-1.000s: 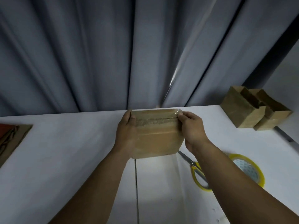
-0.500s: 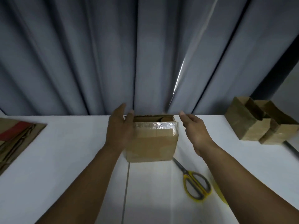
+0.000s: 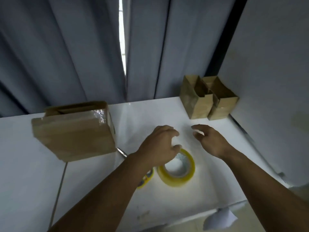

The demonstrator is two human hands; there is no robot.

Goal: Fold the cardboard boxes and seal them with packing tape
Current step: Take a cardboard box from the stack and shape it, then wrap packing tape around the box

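Box [image 3: 73,136] lies at the left of the white surface [image 3: 150,114], its near face glossy with tape, its open end turned toward the curtain [image 3: 66,47]. Neither hand touches it. The left hand [image 3: 158,144] hovers with loosely curled fingers over the far edge of the yellow tape roll [image 3: 177,180]; whether it touches the roll cannot be told. The right hand [image 3: 212,141], just to the right, is spread and relaxed, holding nothing. Scissors [image 3: 147,179] lie partly hidden under the left forearm. Two open boxes [image 3: 200,104] stand together at the far right.
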